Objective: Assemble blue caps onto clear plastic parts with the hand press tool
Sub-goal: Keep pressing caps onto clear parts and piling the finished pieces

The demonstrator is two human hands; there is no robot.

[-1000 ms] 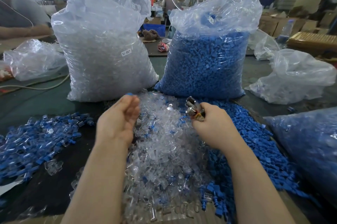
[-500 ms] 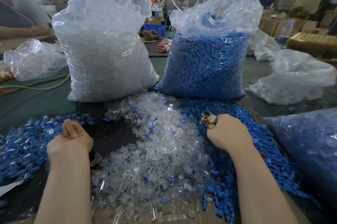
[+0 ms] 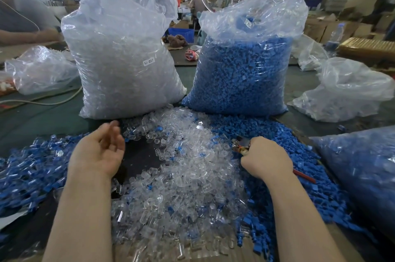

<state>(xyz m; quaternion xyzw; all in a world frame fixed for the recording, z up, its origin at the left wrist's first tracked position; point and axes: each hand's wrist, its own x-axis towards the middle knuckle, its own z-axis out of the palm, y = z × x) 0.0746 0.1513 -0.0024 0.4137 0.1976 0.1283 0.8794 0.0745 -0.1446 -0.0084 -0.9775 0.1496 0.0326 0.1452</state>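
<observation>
Over the clear plastic parts (image 3: 183, 167), between cycles
Your left hand (image 3: 100, 150) hangs spread, empty, ready to pick; your right hand (image 3: 266, 160) grips the hand press tool (image 3: 240, 144).

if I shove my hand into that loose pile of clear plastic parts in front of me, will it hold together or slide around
The pile of clear plastic parts will probably slump and scatter: it is a loose heap of small separate pieces. They look smooth and glossy, so likely slippery. Many look rounded and tube-like, so strays may roll toward the blue caps.
</observation>
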